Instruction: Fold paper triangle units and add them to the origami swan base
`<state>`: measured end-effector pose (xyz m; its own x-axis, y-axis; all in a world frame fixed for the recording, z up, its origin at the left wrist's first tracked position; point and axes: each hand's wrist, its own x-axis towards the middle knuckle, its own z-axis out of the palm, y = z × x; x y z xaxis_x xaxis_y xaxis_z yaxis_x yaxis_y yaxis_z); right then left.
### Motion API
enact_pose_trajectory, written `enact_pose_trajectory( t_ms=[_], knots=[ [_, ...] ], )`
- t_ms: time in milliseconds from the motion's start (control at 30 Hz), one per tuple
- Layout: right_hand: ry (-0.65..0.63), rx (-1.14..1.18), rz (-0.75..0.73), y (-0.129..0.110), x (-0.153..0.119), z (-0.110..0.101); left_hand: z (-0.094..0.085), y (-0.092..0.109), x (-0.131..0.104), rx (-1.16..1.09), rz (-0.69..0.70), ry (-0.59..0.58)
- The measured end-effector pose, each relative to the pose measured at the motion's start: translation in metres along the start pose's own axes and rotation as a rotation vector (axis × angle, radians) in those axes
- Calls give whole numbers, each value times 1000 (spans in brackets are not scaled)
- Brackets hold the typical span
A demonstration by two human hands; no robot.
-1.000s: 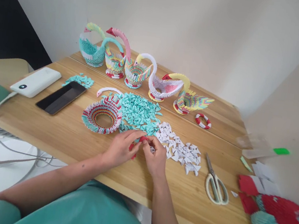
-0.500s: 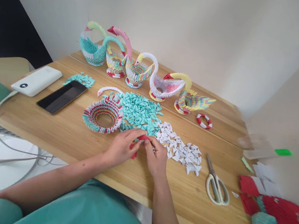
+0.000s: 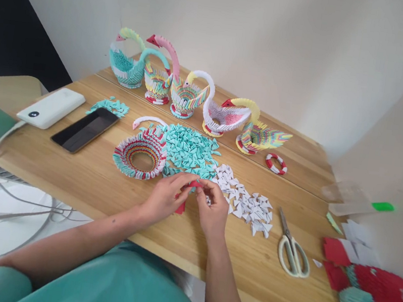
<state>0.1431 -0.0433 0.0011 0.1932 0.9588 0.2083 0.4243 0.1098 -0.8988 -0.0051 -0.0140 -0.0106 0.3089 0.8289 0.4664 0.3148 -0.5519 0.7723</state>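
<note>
Between my two hands is a small folded piece of red paper (image 3: pixel 194 184). The fingers of my left hand (image 3: pixel 165 197) pinch its left end, and my right hand (image 3: pixel 211 210) pinches the other end. More red paper (image 3: pixel 180 207) lies on the table, partly behind my left hand. Just beyond my fingers spreads a pile of turquoise folded paper triangles (image 3: pixel 190 147). White folded triangles (image 3: pixel 247 200) are scattered to the right of my right hand. A round striped paper basket (image 3: pixel 140 154) stands left of the pile, with a white curved paper neck (image 3: pixel 151 120) behind it.
Several finished paper swans (image 3: pixel 189 100) line the back of the table. A red-and-white paper ring (image 3: pixel 276 164) and scissors (image 3: pixel 293 251) lie to the right, beyond them red paper sheets (image 3: pixel 337 251). A phone (image 3: pixel 84 129) and a cabled white power bank (image 3: pixel 50 107) are at left.
My right fingers have shifted slightly on the red paper, with the forefinger now more raised and bent. The view has drifted a little; the things on the table are unmoved.
</note>
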Motion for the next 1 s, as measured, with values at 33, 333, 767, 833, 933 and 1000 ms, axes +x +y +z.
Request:
enact_pose_trajectory(
  t_ms=[33, 333, 767, 833, 933, 1000],
  knots=[
    [2, -1, -14, 0, -1, 0, 0, 0, 0, -26, -13, -4],
    [120, 170, 83, 3, 1, 0, 0, 0, 5, -410, -316, -47],
    [93, 56, 36, 3, -2, 4, -2, 2, 6, -236, -210, -85],
    [63, 6, -32, 2, -2, 3, -3, 2, 6, -230, -192, -81],
    [24, -61, -123, -2, -1, 1, -2, 2, 6, -221, -167, -73],
    [7, -88, -155, -5, -1, -1, -2, 2, 6, -217, -160, -64]
  ],
)
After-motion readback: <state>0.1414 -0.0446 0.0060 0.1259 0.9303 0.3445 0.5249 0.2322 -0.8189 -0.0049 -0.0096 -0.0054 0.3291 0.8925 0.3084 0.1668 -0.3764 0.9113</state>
